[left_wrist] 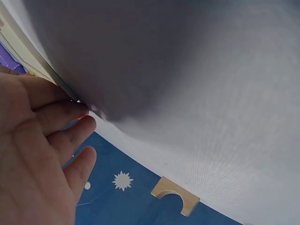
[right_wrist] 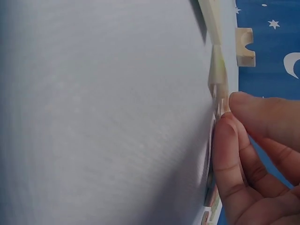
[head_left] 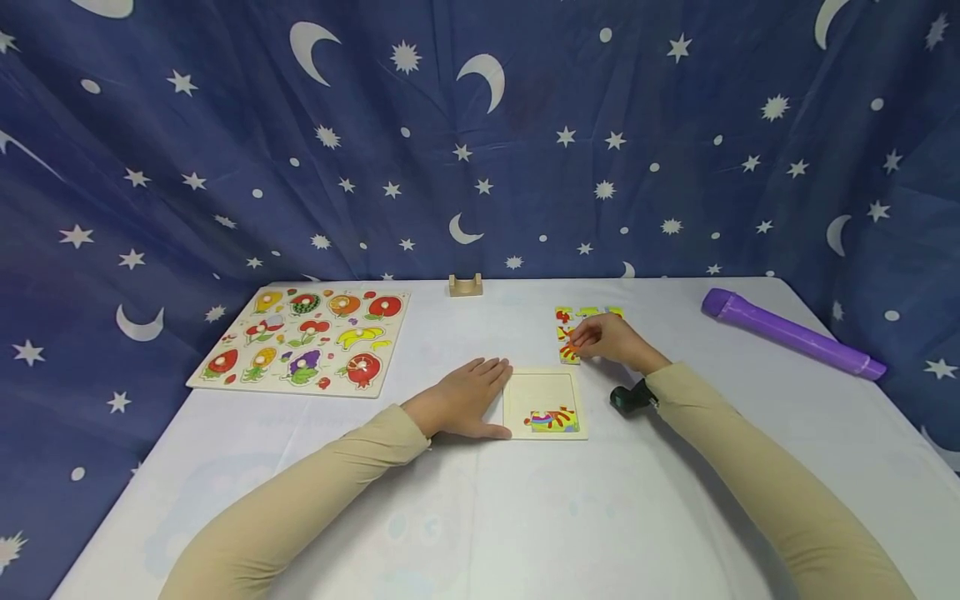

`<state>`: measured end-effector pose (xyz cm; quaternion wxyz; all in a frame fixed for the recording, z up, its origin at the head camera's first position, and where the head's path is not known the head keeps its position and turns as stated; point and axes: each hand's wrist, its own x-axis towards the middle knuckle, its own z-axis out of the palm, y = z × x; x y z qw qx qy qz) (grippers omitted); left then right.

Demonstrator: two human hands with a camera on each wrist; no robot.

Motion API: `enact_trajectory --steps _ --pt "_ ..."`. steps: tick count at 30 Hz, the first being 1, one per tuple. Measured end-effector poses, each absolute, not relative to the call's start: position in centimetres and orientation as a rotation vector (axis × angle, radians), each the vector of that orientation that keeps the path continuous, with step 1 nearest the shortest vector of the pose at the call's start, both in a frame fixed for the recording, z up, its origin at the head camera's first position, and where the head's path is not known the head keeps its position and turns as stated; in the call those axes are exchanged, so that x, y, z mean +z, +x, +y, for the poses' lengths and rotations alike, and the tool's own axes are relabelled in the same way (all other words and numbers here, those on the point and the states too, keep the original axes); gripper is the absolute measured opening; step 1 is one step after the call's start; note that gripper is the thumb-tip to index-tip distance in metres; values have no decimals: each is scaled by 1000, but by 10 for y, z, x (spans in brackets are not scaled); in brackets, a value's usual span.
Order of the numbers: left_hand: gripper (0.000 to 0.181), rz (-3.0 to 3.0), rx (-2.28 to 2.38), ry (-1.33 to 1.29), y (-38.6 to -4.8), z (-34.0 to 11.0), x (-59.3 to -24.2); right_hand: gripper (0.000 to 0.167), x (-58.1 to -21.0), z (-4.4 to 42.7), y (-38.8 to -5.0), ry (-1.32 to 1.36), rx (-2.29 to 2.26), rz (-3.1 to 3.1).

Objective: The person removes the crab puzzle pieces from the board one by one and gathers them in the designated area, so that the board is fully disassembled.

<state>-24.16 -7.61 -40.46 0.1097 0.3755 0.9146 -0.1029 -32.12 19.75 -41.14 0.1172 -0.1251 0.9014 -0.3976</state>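
A square wooden puzzle board [head_left: 536,392] lies on the table, with a few colourful pieces [head_left: 555,420] joined in its lower right corner. Along the board's left edge rests my left hand [head_left: 465,402], fingers extended and thumb at the lower corner. The left wrist view shows this hand [left_wrist: 42,140] with its fingertips at the board's edge. Behind the board, my right hand [head_left: 613,342] pinches at a puzzle piece [head_left: 568,350] among several loose yellow and red ones. In the right wrist view, thumb and fingers [right_wrist: 226,140] meet on a thin piece, mostly hidden.
A fruit peg puzzle [head_left: 300,342] lies at the left. A small wooden cradle [head_left: 466,286] stands at the table's back edge. To the right is a long purple microphone-shaped tube [head_left: 795,333]. A black wrist device [head_left: 632,397] sits under the right wrist. A starry blue curtain [head_left: 525,167] hangs behind.
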Motion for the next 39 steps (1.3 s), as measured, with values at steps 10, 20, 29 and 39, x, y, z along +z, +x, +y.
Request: enact_trajectory --steps 10,20,29,39 --pt "97 2701 -310 1125 -241 -78 -406 26 -410 200 -319 -426 -1011 2671" --pt "97 2706 -273 1140 -240 -79 -406 22 -413 197 -319 -401 -1008 2695" --pt "97 2713 -284 1149 -239 -78 -407 22 -412 197 -319 -403 -983 2698" --pt "96 2712 -292 1144 -239 -79 -409 25 -410 198 -320 -360 -1014 2682"
